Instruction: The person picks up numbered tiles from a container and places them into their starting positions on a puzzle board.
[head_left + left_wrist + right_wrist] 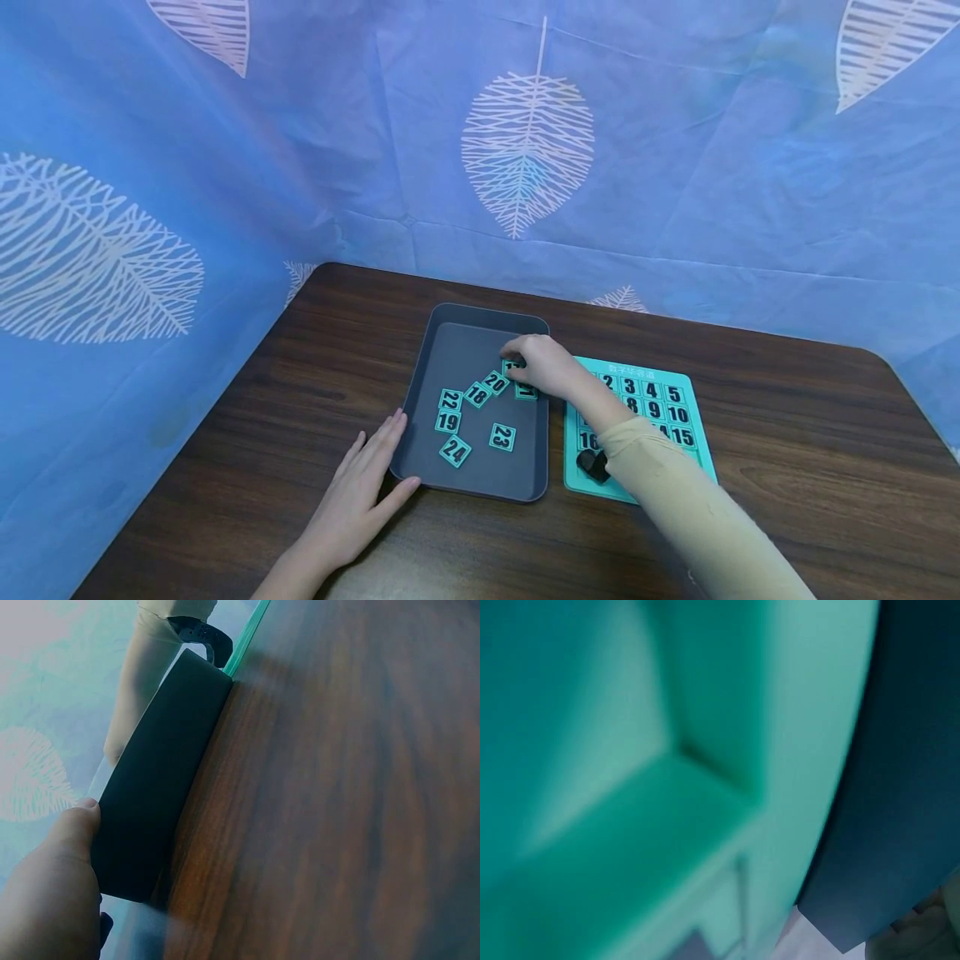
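Note:
A dark grey tray [480,493] holds several turquoise number tiles, among them 24 [455,451], 23 [502,437] and 18 [477,394]. My left hand [352,500] rests at the tray's near left corner, fingers straight along its side; in the left wrist view the thumb [81,817] lies against the tray wall [161,780]. At the tray's right side, my right hand [543,364] reaches down, pinching a partly covered number tile [512,365] between thumb and fingers. Another tile [526,392] lies just below that hand.
A turquoise number board [701,454] stands right of the tray, with rows of numbered tiles, partly hidden under my right sleeve [675,475]. A black device [592,465] sits at the right wrist. Behind the brown wooden table [810,417] hangs a blue leaf-patterned cloth [675,167].

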{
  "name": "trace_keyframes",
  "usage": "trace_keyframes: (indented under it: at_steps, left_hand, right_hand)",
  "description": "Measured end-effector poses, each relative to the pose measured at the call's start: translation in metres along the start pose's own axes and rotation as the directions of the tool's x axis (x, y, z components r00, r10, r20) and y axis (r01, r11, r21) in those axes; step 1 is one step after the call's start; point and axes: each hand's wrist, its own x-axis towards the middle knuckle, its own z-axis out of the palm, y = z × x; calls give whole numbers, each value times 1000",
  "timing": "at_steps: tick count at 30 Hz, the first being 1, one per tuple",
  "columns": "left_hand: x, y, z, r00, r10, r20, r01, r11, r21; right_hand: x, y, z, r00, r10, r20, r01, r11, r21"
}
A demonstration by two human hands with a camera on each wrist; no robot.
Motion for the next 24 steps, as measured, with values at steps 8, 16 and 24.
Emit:
trace_keyframes:
  at_steps: [8, 16, 24]
  left_hand:
    - [0, -1, 0, 1000, 19, -10, -19, 1000, 7]
    - [-1, -1, 0, 999, 28, -19, -27, 1000, 13]
    - [-1, 1, -1, 1000, 12, -5, -12, 1000, 10]
  right_hand:
    - [-2, 1, -2, 1000, -14, 23, 15, 999, -28]
    - [-3, 3, -5, 998, -14, 56, 17, 998, -54]
    - [-4, 4, -3, 997, -44, 58, 46, 998, -38]
